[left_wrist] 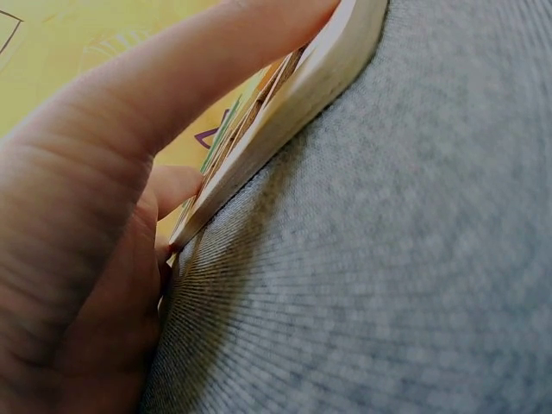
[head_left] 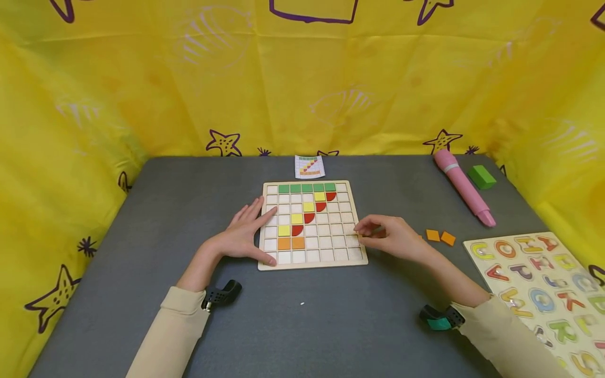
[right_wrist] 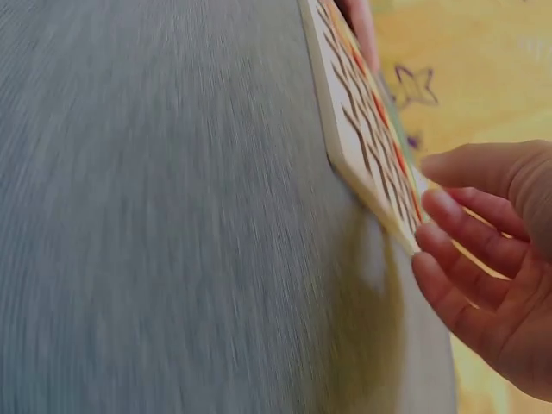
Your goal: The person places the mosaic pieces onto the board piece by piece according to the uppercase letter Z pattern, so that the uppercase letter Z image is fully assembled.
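A square wooden grid board (head_left: 313,266) lies on the grey table, with green, yellow and orange squares and red quarter-round pieces in its cells. My left hand (head_left: 243,233) rests at its left edge with fingers spread, thumb near the lower left corner; in the left wrist view the thumb (left_wrist: 172,78) lies over the rim. At the board's right edge is my right hand (head_left: 392,236), fingers loosely bent. The right wrist view shows a gap between thumb and fingers (right_wrist: 466,233), with no piece visible there. Loose orange squares (head_left: 432,235) lie beside the right wrist, one mostly hidden.
Behind the board lies a small pattern card (head_left: 309,173). A pink marker-shaped stick (head_left: 465,189) and a green block (head_left: 482,177) are at the back right. A letter puzzle board (head_left: 520,278) occupies the right side. Yellow cloth (head_left: 293,94) hangs around the table.
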The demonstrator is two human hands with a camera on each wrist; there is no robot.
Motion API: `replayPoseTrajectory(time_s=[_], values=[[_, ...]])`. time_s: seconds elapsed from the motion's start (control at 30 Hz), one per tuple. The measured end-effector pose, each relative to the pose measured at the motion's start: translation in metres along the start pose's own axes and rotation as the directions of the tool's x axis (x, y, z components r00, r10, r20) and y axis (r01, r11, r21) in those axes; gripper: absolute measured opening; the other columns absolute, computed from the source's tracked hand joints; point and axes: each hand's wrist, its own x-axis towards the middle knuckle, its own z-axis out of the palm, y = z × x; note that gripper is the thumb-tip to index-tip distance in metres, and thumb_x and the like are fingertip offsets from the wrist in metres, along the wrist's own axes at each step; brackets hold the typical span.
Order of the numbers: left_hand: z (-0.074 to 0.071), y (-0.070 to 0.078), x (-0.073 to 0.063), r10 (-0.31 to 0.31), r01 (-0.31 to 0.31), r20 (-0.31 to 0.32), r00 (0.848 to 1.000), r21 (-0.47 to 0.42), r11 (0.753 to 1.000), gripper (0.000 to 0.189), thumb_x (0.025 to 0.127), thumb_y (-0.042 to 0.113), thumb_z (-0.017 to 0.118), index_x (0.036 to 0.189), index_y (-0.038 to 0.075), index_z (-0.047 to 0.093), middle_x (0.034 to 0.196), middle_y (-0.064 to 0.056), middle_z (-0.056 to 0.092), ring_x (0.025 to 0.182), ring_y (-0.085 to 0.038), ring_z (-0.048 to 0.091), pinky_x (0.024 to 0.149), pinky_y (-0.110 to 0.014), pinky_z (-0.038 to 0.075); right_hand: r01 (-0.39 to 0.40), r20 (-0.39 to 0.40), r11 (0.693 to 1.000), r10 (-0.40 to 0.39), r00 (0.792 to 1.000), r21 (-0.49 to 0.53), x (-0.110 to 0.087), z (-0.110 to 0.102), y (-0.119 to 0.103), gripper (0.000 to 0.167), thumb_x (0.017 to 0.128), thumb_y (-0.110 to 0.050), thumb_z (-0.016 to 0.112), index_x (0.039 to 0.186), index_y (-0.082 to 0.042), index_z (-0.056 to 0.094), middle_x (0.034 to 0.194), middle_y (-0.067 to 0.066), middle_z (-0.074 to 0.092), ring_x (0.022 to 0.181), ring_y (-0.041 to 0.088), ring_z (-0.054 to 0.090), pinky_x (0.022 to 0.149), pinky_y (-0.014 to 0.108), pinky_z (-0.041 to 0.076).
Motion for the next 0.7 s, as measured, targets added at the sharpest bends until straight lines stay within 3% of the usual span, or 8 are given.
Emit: replayPoseTrajectory(time_s=[0.13,0.37,0.7], values=[[0.0,0.0,0.0,0.004,-0.004,-0.001,1.0,0.0,1.0,0.127,0.061,0.067,0.081,0.158,0.017,0.016,0.162,-0.015,-0.01,0.148,-0.028,-0.01,0.115,-0.052,-0.002,-0.013,-0.021,0.997,0.012,1.0,-0.082,-0.015,-0.017,0.013,0.022,0.085,-0.011,0.077,0.105,-0.009,0.07,0.098,0.001,0.068,0.091,0.02,0.063,0.079,0.036,0.055],[0.0,0.0,0.0,0.004,-0.004,0.005,1.0,-0.002,1.0,0.127,0.061,0.067,0.081,0.158,0.017,0.016,0.162,-0.015,-0.01,0.148,-0.028,-0.01,0.115,-0.052,-0.002,0.041,-0.104,0.956,-0.074,0.992,-0.291,-0.043,-0.041,0.029,0.024,0.078,-0.006,0.081,0.1,-0.009,0.071,0.098,0.001,0.068,0.087,0.021,0.063,0.075,0.037,0.054],[0.0,-0.001,0.001,0.01,-0.01,-0.001,1.0,-0.001,1.0,0.126,0.062,0.067,0.081,0.158,0.017,0.016,0.162,-0.015,-0.01,0.148,-0.029,-0.01,0.115,-0.052,-0.002,0.061,-0.13,0.931,-0.115,0.985,-0.36,-0.058,-0.049,0.041,0.026,0.074,0.002,0.079,0.097,-0.008,0.071,0.089,-0.001,0.064,0.077,0.016,0.056,0.067,0.031,0.049]])
